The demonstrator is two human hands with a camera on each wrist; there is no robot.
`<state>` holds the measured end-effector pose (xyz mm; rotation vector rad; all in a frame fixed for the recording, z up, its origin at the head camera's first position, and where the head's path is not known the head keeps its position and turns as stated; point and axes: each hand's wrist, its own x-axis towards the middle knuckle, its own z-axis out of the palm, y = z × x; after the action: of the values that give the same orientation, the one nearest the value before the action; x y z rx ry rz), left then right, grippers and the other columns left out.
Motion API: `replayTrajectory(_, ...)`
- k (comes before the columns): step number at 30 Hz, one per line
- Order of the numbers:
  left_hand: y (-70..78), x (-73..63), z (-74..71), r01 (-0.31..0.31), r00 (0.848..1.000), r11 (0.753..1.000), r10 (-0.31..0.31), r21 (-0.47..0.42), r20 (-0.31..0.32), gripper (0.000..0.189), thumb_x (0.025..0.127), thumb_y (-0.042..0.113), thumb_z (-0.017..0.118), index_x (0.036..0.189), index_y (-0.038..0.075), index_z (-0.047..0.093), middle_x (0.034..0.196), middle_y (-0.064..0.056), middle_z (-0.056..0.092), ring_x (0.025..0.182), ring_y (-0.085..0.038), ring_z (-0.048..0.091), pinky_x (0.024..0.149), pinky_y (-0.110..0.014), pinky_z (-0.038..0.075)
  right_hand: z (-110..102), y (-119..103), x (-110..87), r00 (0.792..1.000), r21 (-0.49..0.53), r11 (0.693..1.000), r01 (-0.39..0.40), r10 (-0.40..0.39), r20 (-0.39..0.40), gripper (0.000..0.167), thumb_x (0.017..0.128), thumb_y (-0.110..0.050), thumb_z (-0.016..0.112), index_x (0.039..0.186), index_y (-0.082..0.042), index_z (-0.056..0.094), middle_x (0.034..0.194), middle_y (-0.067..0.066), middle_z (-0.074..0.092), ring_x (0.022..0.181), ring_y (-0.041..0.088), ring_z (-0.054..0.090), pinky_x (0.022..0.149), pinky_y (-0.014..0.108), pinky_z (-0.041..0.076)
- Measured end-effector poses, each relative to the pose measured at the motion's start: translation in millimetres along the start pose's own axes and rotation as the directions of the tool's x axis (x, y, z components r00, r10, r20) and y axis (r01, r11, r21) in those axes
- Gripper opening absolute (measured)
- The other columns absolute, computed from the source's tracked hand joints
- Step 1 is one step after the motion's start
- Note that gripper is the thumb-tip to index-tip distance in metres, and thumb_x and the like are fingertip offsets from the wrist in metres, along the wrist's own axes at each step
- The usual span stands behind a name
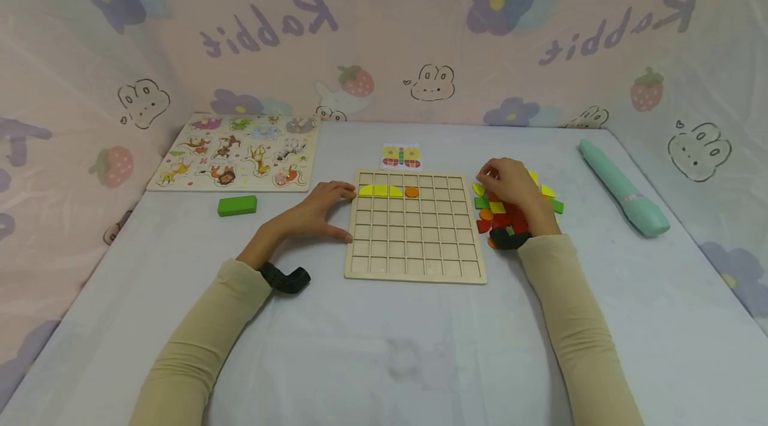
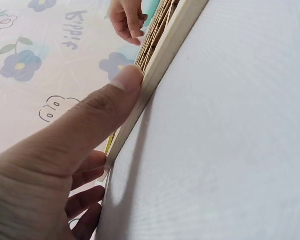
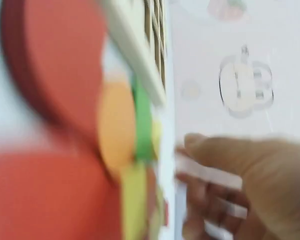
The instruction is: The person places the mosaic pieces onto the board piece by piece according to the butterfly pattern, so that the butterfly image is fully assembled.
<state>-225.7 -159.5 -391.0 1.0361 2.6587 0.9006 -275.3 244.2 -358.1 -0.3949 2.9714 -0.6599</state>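
Note:
A wooden grid board (image 1: 414, 278) lies mid-table. Its second row from the back holds a yellow square (image 1: 381, 191) flanked by two rounded yellow pieces, then an orange disc (image 1: 411, 192). My left hand (image 1: 321, 211) rests at the board's left edge, thumb and fingers spread along it; in the left wrist view the thumb (image 2: 127, 79) touches the rim. My right hand (image 1: 510, 183) hovers over a pile of coloured pieces (image 1: 497, 207) right of the board, fingers loosely bent. Nothing shows between its thumb (image 3: 195, 142) and fingers in the right wrist view. The hand hides part of the pile.
Behind the board lies a small card with a butterfly pattern (image 1: 401, 157). An animal puzzle board (image 1: 234, 153) is at the back left, a green block (image 1: 237, 205) in front of it. A mint-green tapered object (image 1: 624, 187) lies far right. Printed cloth walls enclose the table.

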Motion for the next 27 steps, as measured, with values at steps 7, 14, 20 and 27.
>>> replayTrajectory(7, 1.2, -0.7, -0.5, 0.012, 1.0, 1.0, -0.011, -0.012, 0.009, 0.08, 0.07, 0.04, 0.081, 0.133, 0.006, 0.045, 0.144, -0.009, 0.033, 0.134, -0.028, 0.023, 0.109, -0.046, 0.021, -6, 9, -4.3, 0.975, 0.156, 0.98, 0.127, -0.153, 0.163, 0.038, 0.086, 0.007, 0.049, 0.122, -0.001, 0.058, 0.115, 0.022, 0.054, 0.088, 0.03, 0.051, 0.077, 0.038, 0.044)
replayTrajectory(14, 2.7, -0.8, -1.3, 0.012, 1.0, 1.0, -0.012, -0.013, 0.008, 0.081, 0.069, 0.041, 0.081, 0.133, 0.006, 0.045, 0.144, -0.008, 0.033, 0.135, -0.027, 0.022, 0.109, -0.046, 0.021, -2, 10, -1.5, 0.984, 0.1, 0.989, 0.107, -0.12, 0.133, 0.024, 0.087, -0.008, 0.063, 0.11, 0.0, 0.062, 0.097, 0.016, 0.057, 0.084, 0.027, 0.05, 0.077, 0.038, 0.043)
replayTrajectory(20, 2.1, -0.5, -1.4, 0.007, 1.0, 1.0, -0.007, -0.011, 0.009, 0.081, 0.07, 0.04, 0.081, 0.133, 0.005, 0.045, 0.144, -0.009, 0.033, 0.135, -0.028, 0.022, 0.11, -0.047, 0.02, 1, 9, 1.1, 0.993, 0.058, 0.997, 0.056, -0.062, 0.099, 0.03, 0.084, -0.019, 0.069, 0.105, 0.001, 0.063, 0.096, 0.015, 0.056, 0.081, 0.025, 0.049, 0.072, 0.034, 0.043)
replayTrajectory(27, 0.1, 0.1, -0.3, 0.004, 1.0, 1.0, -0.004, -0.007, 0.007, 0.08, 0.07, 0.039, 0.081, 0.133, 0.004, 0.045, 0.144, -0.01, 0.033, 0.135, -0.027, 0.022, 0.11, -0.046, 0.019, -2, 13, -0.6, 0.986, 0.11, 0.989, 0.095, -0.109, 0.13, 0.03, 0.086, -0.012, 0.067, 0.112, 0.001, 0.062, 0.101, 0.016, 0.059, 0.08, 0.024, 0.052, 0.074, 0.035, 0.044)
